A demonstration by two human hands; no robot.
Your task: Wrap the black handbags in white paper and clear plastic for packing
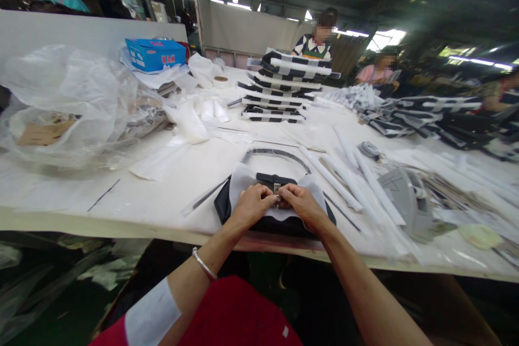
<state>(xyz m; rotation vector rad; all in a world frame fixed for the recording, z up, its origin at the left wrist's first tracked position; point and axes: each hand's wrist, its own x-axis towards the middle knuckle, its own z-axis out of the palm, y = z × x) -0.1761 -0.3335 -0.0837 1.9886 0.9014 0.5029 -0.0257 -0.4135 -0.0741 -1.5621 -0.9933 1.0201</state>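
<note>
A black handbag [222, 203] lies at the table's front edge, directly before me. Thin white sheet [240, 179] covers part of its front, and its handle [279, 151] arches away from me in clear wrapping. On the bag's short black strap sits a metal buckle [277, 188]. My left hand [254, 204] pinches at the buckle's lower left with thumb and fingertips. From the right, my right hand [300, 201] closes its fingers on the same buckle. The fingertips hide the buckle's lower part.
Wrapped bags are stacked [279, 86] beyond the handbag, and more lie at the right. White tubes [377, 189], a tape measure [368, 150] and a grey tape dispenser [405, 200] lie right. Clear plastic [73, 81] and a blue box [156, 55] stand left. Co-workers sit farther back.
</note>
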